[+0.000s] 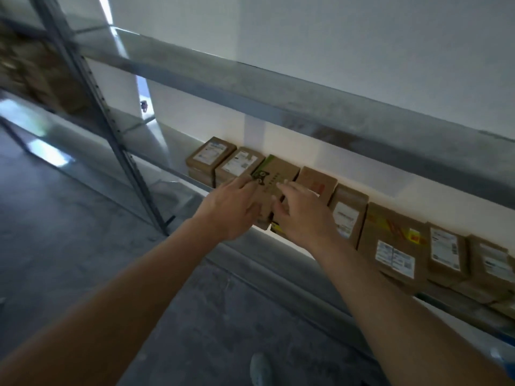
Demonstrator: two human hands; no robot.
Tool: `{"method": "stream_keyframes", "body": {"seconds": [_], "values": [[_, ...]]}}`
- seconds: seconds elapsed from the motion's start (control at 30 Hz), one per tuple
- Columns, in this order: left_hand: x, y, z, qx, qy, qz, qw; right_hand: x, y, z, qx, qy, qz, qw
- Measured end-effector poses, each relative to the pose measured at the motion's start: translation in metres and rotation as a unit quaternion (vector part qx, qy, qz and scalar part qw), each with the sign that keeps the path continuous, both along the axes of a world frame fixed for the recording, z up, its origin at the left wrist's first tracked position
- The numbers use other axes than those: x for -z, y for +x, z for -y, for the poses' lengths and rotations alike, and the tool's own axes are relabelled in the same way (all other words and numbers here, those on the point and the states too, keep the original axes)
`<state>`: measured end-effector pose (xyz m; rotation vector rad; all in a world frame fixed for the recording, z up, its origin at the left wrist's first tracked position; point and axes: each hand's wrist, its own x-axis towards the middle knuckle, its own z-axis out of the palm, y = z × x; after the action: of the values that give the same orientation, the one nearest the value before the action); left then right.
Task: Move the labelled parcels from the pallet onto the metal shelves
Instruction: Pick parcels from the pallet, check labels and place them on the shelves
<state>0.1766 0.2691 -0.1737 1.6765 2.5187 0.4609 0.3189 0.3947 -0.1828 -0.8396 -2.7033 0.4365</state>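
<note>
Touching boxy cardboard parcel [274, 178], both hands [267, 210], metal shelf [178, 174]

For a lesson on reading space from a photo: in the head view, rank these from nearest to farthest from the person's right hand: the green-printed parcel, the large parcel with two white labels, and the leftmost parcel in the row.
1. Green-printed parcel: touched by the right hand.
2. Large parcel with two white labels: to the hand's right along the shelf.
3. Leftmost parcel: the row's far left end.
</note>
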Motion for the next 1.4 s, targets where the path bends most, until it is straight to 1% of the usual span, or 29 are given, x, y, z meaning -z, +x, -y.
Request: {"method": "stream_keyframes", "body": {"seconds": [0.2, 0.4, 0.67, 0.8, 0.9, 1.07, 1.2, 1.4], "values": [[0.009, -0.059, 0.005, -0.056, 0.024, -0.009, 0.998, 0.003, -0.065, -0.019, -0.053, -0.002, 0.009, 0.999], [0.015, -0.110, 0.006, -0.096, 0.017, -0.005, 0.995, 0.017, -0.127, -0.039, -0.090, -0.035, 0.020, 0.995], [0.037, -0.190, 0.006, -0.115, 0.004, 0.007, 0.993, 0.034, -0.200, -0.042, -0.086, -0.057, 0.042, 0.994], [0.053, -0.241, 0.006, -0.080, -0.015, 0.010, 0.997, 0.044, -0.240, -0.030, -0.050, -0.053, 0.049, 0.996], [0.063, -0.277, 0.004, -0.037, -0.028, 0.009, 0.999, 0.050, -0.266, -0.016, -0.004, -0.046, 0.045, 0.998], [0.071, -0.330, 0.003, 0.041, -0.042, 0.023, 0.998, 0.066, -0.302, 0.011, 0.065, -0.064, 0.049, 0.995], [0.081, -0.364, -0.001, 0.096, -0.055, 0.035, 0.993, 0.070, -0.321, 0.026, 0.112, -0.058, 0.065, 0.990], [0.098, -0.392, -0.018, 0.140, -0.069, 0.068, 0.985, 0.083, -0.342, 0.025, 0.152, -0.076, 0.085, 0.982]]}}
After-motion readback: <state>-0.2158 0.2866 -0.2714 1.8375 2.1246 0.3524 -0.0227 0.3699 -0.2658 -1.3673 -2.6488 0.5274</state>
